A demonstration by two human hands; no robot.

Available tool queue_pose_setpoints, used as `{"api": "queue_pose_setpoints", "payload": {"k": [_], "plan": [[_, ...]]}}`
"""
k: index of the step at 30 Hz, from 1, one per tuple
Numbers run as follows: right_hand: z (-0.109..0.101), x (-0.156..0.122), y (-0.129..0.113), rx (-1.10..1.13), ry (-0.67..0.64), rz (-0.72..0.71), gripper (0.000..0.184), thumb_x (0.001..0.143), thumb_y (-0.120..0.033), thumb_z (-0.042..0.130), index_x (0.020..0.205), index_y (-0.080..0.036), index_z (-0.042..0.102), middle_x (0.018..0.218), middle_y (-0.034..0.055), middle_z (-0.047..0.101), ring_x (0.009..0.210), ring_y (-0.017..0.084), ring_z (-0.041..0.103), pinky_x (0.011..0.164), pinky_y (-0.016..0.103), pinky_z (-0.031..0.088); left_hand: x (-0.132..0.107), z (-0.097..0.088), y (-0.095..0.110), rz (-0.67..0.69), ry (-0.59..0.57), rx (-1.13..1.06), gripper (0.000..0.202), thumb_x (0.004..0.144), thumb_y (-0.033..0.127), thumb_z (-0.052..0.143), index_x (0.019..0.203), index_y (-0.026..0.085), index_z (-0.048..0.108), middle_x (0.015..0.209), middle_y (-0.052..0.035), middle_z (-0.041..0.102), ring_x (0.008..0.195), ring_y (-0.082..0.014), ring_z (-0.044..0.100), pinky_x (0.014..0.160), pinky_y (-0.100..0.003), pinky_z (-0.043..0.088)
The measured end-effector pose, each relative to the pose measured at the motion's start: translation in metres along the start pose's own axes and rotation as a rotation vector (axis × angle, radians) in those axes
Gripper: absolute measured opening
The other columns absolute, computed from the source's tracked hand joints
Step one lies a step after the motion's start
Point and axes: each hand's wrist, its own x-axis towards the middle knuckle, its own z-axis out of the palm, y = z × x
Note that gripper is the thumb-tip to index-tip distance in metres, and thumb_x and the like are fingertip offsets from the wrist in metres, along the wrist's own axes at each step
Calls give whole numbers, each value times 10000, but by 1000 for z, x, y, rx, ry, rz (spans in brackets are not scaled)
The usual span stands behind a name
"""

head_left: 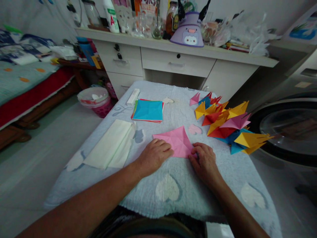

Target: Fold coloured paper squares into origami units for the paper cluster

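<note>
A creased sheet of pink origami paper (178,142) lies on the cloth-covered table in front of me, one corner pointing away. My left hand (156,155) is closed over its left side, fingers bent and pressed on the paper. At the lower right corner, my right hand (204,162) pinches the edge between thumb and fingers. Beyond the pink sheet is a stack of square coloured paper (148,110), blue on top. To the right stand several folded paper cranes (229,124) in yellow, red, pink and blue, crowded together.
A folded cream cloth (110,143) lies at the left of the table (168,188), and a small white box (133,97) near its far left edge. A white cabinet (123,58) stands behind, a pink bin (96,100) on the floor left, a washing machine (300,86) right.
</note>
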Motion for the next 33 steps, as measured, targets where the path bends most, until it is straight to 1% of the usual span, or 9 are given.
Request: {"api": "queue_pose_setpoints", "payload": {"k": [5, 7, 9, 14, 17, 20, 24, 30, 33], "plan": [[-1, -1, 3, -28, 23, -26, 52, 843, -223, 605, 878, -190, 583, 1099, 117, 607, 1025, 288, 528, 888, 475, 414, -6, -6, 16, -23, -96, 104, 226, 938, 223, 532, 1155, 195, 589, 1050, -54, 625, 988, -207, 541, 863, -358, 429], [-4, -3, 0, -83, 67, -44, 69, 848, -219, 614, 912, -194, 610, 1104, 114, 593, 1018, 291, 510, 874, 480, 414, -9, -8, 23, -50, -113, 114, 393, 911, 357, 583, 1281, 241, 519, 1124, -68, 592, 1059, -243, 515, 896, -384, 434], [-8, -4, -5, -154, 103, -86, 99, 867, -196, 597, 951, -216, 645, 1105, 103, 588, 1000, 290, 493, 850, 483, 412, -11, -9, 28, -72, -126, 122, 495, 872, 457, 617, 1315, 276, 491, 1183, -77, 559, 1110, -269, 485, 923, -407, 430], [-12, -9, -22, -111, -28, -339, 230, 899, -111, 534, 1051, -219, 669, 1033, 74, 641, 918, 241, 512, 804, 422, 455, -13, -8, 30, -80, -151, 125, 512, 858, 506, 615, 1301, 277, 501, 1217, -76, 534, 1142, -278, 460, 957, -419, 419], [-8, -14, -28, -49, -85, -431, 310, 898, -74, 492, 1164, -150, 632, 1106, 100, 647, 1004, 239, 537, 895, 418, 485, -12, -8, 29, -81, -146, 132, 504, 865, 523, 595, 1291, 266, 513, 1227, -81, 533, 1151, -282, 458, 961, -422, 418], [-3, -18, -31, -47, -96, -444, 365, 886, -47, 472, 1225, -86, 600, 1180, 139, 632, 1086, 244, 548, 961, 410, 491, -12, -7, 29, -73, -135, 131, 497, 869, 513, 593, 1291, 262, 517, 1228, -83, 541, 1150, -274, 466, 966, -420, 417], [-1, -20, -35, -84, -105, -421, 350, 892, -76, 497, 1223, -55, 607, 1174, 163, 642, 1085, 252, 576, 965, 416, 512, -15, -3, 28, -53, -100, 131, 523, 855, 489, 624, 1300, 236, 515, 1280, -97, 541, 1172, -280, 477, 978, -420, 418], [-1, -20, -38, -120, -114, -403, 355, 910, -148, 519, 1248, -75, 601, 1194, 165, 636, 1089, 274, 579, 964, 465, 523, -20, 2, 26, -56, -64, 106, 535, 868, 486, 611, 1323, 230, 498, 1411, -103, 491, 1300, -291, 431, 1054, -434, 378], [-3, -21, -39, -125, -138, -402, 365, 926, -186, 520, 1279, -124, 588, 1222, 152, 623, 1110, 274, 570, 968, 477, 517, -20, 1, 25, -52, -51, 87, 519, 881, 463, 600, 1319, 207, 492, 1408, -109, 496, 1322, -291, 424, 1078, -439, 377]]}}
